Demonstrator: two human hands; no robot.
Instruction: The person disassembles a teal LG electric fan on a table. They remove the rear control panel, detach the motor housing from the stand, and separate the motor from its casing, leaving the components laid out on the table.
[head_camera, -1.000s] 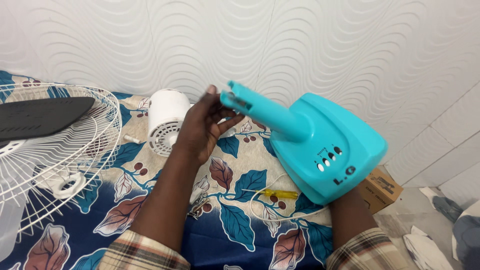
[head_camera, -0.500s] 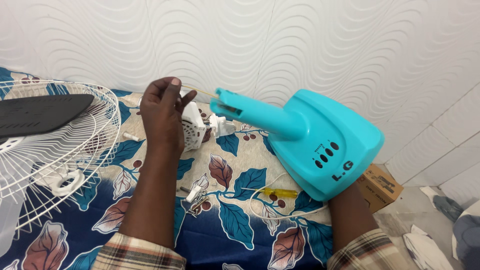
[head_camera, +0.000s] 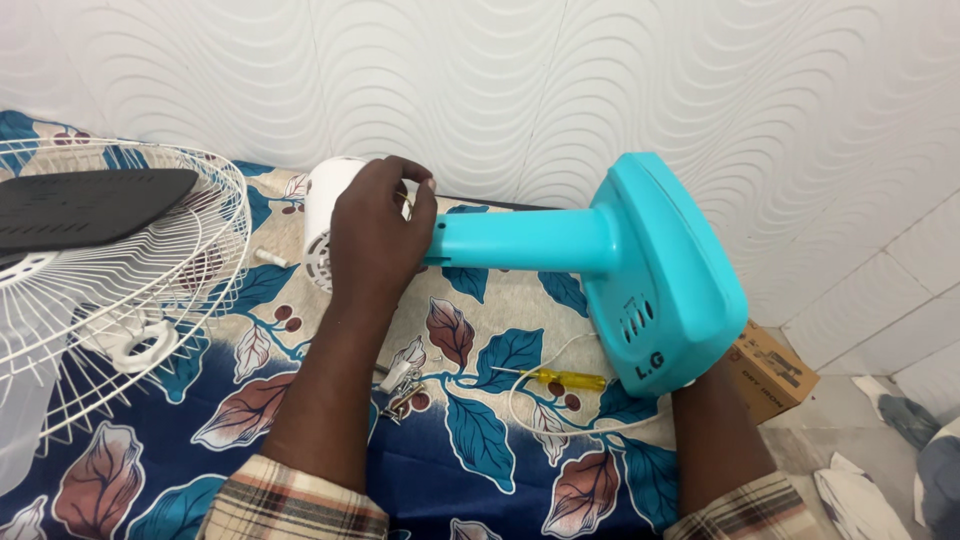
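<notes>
Fan base (head_camera: 660, 280), turquoise, held up mid-right of frame, neck pointing left toward centre. Left hand (head_camera: 380, 235) at neck's open end, centre-upper frame, fingers curled over the tip, pinched at something there; too hidden to tell what. Right hand out of sight under the base, forearm (head_camera: 715, 440) rising from lower right; grip cannot be told, presumably propping the base from below. White motor housing (head_camera: 322, 195) behind left hand, upper centre, lying on cloth, mostly covered by the hand. White wire grille (head_camera: 110, 290) at left edge, black blade (head_camera: 90, 205) lying across its top. Yellow screwdriver (head_camera: 560, 378) on cloth below the neck, lower centre, white cord (head_camera: 530, 410) looping just beside it. Small metal bits (head_camera: 400, 395) beside left forearm, lower centre. Floral cloth (head_camera: 480, 450), blue with leaves, across bottom. Cardboard box (head_camera: 775, 372) right, just beside the base. Wavy white wall (head_camera: 500, 80) across top.
</notes>
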